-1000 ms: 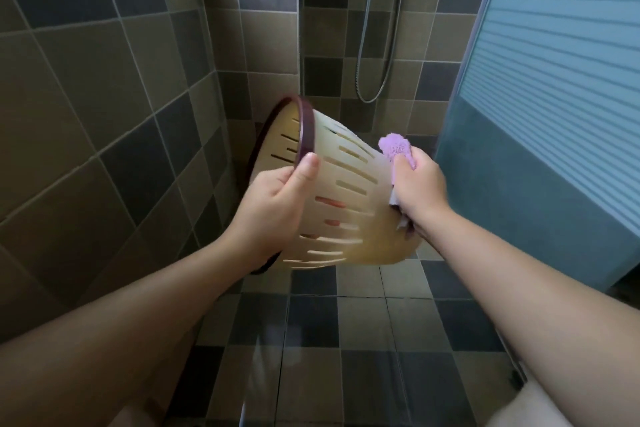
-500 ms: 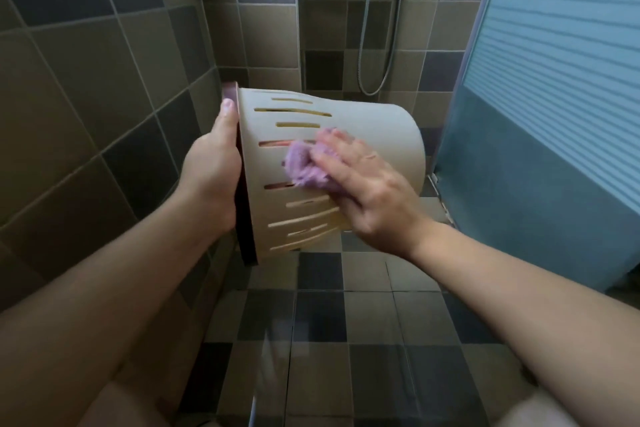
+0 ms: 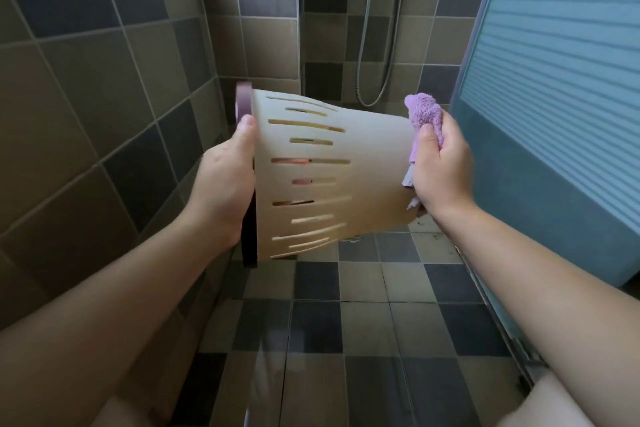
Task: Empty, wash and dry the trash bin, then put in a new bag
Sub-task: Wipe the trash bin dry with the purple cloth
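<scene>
A cream slotted trash bin [image 3: 367,177] with a dark purple rim is held on its side in the air, its open mouth to the left and its base to the right. My left hand [image 3: 225,180] grips the rim, thumb on the outer wall and fingers inside, some showing through the slots. My right hand [image 3: 440,166] holds a bunched purple cloth [image 3: 424,113] against the bin's base. The base itself is turned away from me.
Tiled wall [image 3: 86,97] stands close on the left. A shower hose [image 3: 377,45] hangs at the back. A blue frosted shower door [image 3: 554,114] runs along the right. Checkered floor tiles [image 3: 363,322] lie below, and my knees show at the bottom corners.
My right hand has slid the purple cloth off the bin's slotted side wall and over to its base end. My left hand keeps its grip on the rim.
</scene>
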